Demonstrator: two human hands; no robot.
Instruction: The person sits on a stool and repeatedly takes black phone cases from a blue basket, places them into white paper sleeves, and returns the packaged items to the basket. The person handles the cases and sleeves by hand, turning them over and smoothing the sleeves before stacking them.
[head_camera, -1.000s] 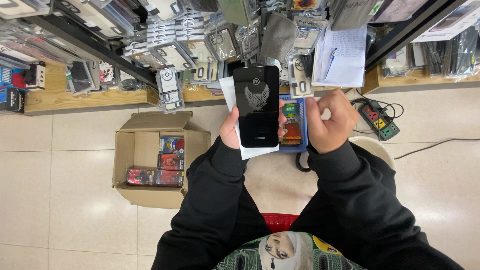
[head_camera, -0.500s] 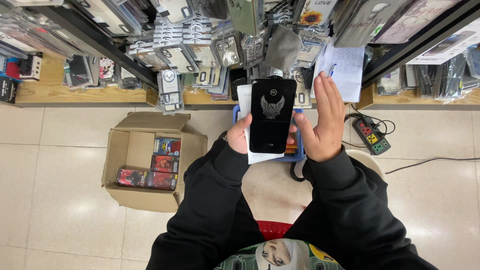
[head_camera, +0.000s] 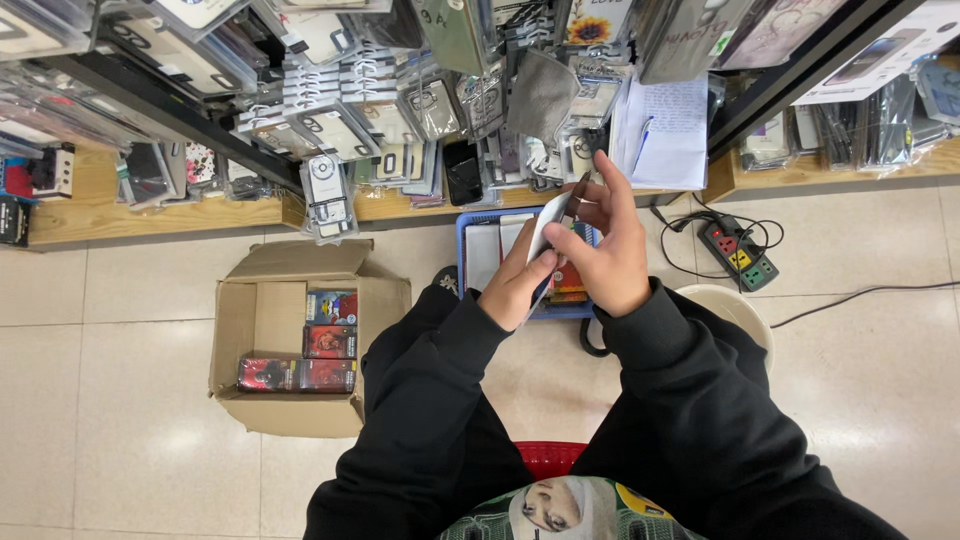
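Overhead, pale glossy floor tiles (head_camera: 120, 400) run left to right beneath a low wooden shelf ledge (head_camera: 90, 215) at the far side. Hanging packaged phone cases (head_camera: 330, 130) crowd the rack above it. Left of the person, an open cardboard box (head_camera: 265, 345) sits on the floor with red and dark flat packets in it. Centre, a blue basket (head_camera: 470, 250) rests at the ledge's foot. Just right of it lies a power strip (head_camera: 740, 255) with a cable trailing right.

The phone case (head_camera: 548, 228) is held above the basket, turned edge-on: thin, pale face, dark rim. Left hand (head_camera: 515, 285) grips its lower end, fingers curled and pressed together, thumb on top. Right hand (head_camera: 605, 250) pinches the upper part between thumb and forefinger, other fingers loosely spread. A handwritten paper sheet (head_camera: 675, 130) hangs far right of the hands.
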